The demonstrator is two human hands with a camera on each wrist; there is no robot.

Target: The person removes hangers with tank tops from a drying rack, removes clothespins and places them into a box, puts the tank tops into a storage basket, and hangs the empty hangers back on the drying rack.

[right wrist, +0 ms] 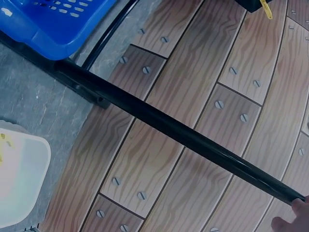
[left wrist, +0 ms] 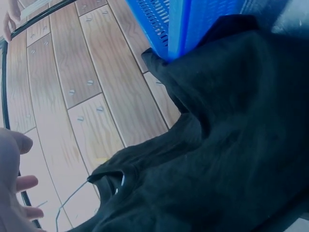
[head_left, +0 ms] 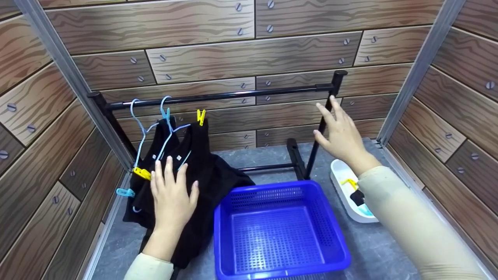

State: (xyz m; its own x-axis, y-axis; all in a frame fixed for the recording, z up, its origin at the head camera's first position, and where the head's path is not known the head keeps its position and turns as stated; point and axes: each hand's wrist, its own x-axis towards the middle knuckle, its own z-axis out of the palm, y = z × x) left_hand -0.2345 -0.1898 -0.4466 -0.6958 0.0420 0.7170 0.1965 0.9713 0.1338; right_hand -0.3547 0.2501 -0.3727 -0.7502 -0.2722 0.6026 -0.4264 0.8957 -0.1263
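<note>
Two black sleeveless garments [head_left: 221, 175] hang on light-blue hangers [head_left: 141, 128] at the left of a black clothes rack [head_left: 233, 95]. A yellow clothespin [head_left: 201, 117] clips a shoulder of one; another yellow clothespin [head_left: 142, 173] and a blue clothespin [head_left: 125, 192] sit at the left side. My left hand [head_left: 173, 198] is spread in front of the garments, fingers extended and holding nothing. In the left wrist view the black cloth fills much of the picture. My right hand [head_left: 342, 136], fingers extended, is beside the rack's right post [head_left: 317, 144]; its fingertips overlap the post in the right wrist view.
An empty-looking blue perforated basket [head_left: 282, 268] stands on the grey floor in front of the rack. To its right is a white tray [head_left: 342, 194] with yellow, black and light-blue small items. Wood-patterned walls [head_left: 202, 62] enclose the space on three sides.
</note>
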